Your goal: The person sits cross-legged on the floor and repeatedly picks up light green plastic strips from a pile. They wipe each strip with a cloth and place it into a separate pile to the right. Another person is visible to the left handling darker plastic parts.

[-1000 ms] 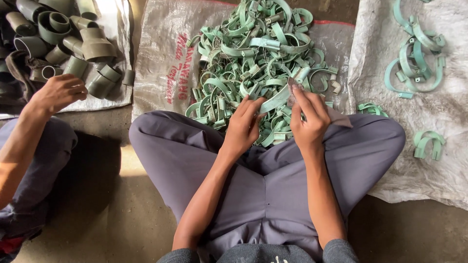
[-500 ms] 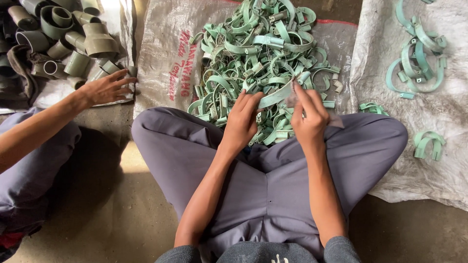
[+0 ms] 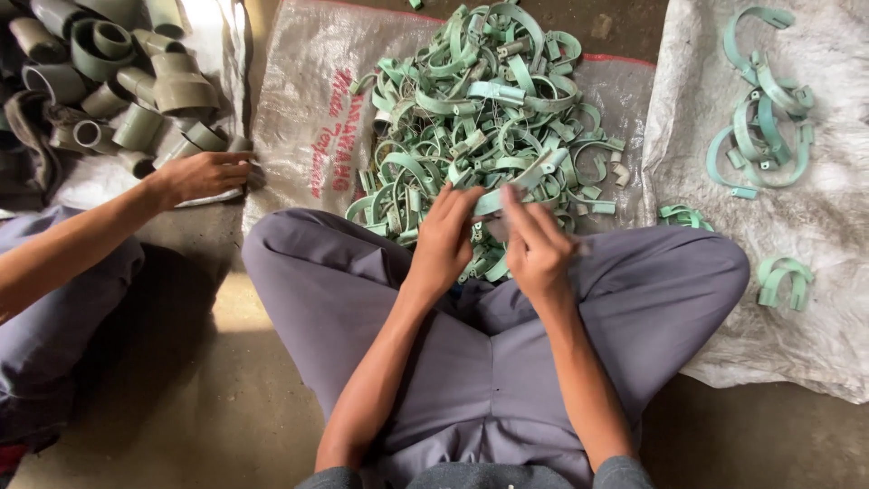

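Observation:
I sit cross-legged in grey trousers. My left hand (image 3: 446,243) pinches one end of a curved pale green clamp strip (image 3: 525,178) that rises toward the pile. Close beside it, my right hand (image 3: 536,244) is closed on a small grey scrap, seemingly abrasive paper, pressed against the same strip; the scrap is blurred and mostly hidden by my fingers. Right behind both hands lies a big heap of green pipe clamps (image 3: 480,118) on a woven sack (image 3: 303,118).
A second sack (image 3: 815,254) at the right carries a few separate green clamps (image 3: 760,118). At top left is a pile of grey pipe fittings (image 3: 118,81); another person's hand (image 3: 204,172) reaches to its edge. Bare concrete floor (image 3: 181,398) lies left of my knee.
My right hand has slid left along the green strip toward my left hand. The other person's hand moved right, from the fittings pile to the sack's edge.

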